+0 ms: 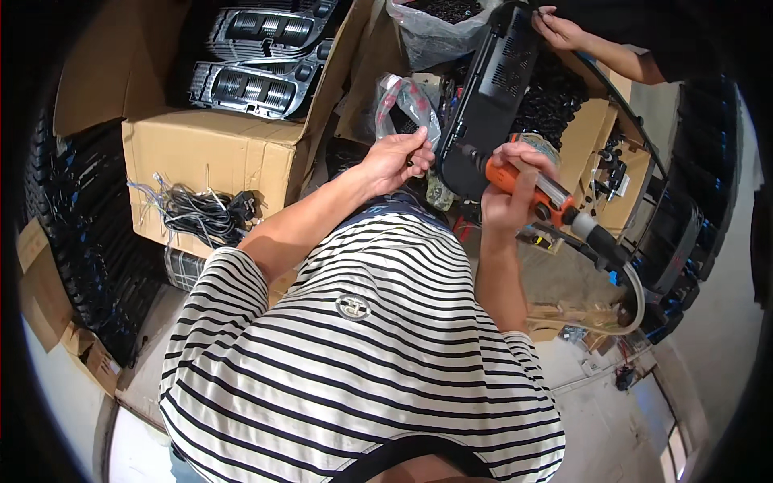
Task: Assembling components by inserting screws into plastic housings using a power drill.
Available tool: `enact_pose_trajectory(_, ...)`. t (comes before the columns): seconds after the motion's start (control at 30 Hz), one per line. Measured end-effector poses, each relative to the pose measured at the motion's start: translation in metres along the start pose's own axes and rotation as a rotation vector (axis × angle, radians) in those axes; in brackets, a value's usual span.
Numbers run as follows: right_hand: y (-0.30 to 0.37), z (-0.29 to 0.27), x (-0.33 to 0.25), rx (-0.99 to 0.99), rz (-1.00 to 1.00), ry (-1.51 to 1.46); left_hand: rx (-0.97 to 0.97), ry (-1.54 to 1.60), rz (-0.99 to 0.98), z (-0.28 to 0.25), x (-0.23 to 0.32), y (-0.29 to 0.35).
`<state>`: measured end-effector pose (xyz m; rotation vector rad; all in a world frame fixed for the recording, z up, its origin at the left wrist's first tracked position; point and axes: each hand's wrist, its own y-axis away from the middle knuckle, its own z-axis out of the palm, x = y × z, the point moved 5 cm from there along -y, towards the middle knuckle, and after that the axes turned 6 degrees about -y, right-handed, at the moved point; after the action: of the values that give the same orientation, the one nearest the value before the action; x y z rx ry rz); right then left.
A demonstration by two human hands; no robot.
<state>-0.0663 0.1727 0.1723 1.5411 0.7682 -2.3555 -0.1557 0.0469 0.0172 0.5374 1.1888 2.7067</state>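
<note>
A box sits left of the left grip. Just ahead of the right grip is a long black panel. The right grip is wrapped around an orange driver, its tip at the panel. Cables bunch against the box. Well beyond the right grip, another person's hand meets the panel. The left grip pinches something dark, too small to identify

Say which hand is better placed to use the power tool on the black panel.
Right, likely: the right hand grips the orange power tool, pointed toward the black panel. The left hand seems to pinch something small and dark.
</note>
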Motion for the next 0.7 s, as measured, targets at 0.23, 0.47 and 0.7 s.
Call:
enact_pose_trajectory(0.23, -0.005, 0.007, -0.019, 0.048, -0.037, -0.061, -0.100, 0.005, -0.051, 0.041, 0.014, -0.005)
enact_pose_trajectory(0.47, -0.019, 0.005, -0.019, 0.141, -0.067, -0.045, -0.185, -0.027, -0.014, 0.069, 0.036, -0.008)
enact_pose_trajectory(0.7, -0.036, 0.011, -0.013, 0.175, -0.059, -0.009, -0.192, -0.071, 0.003, 0.076, 0.054, -0.021)
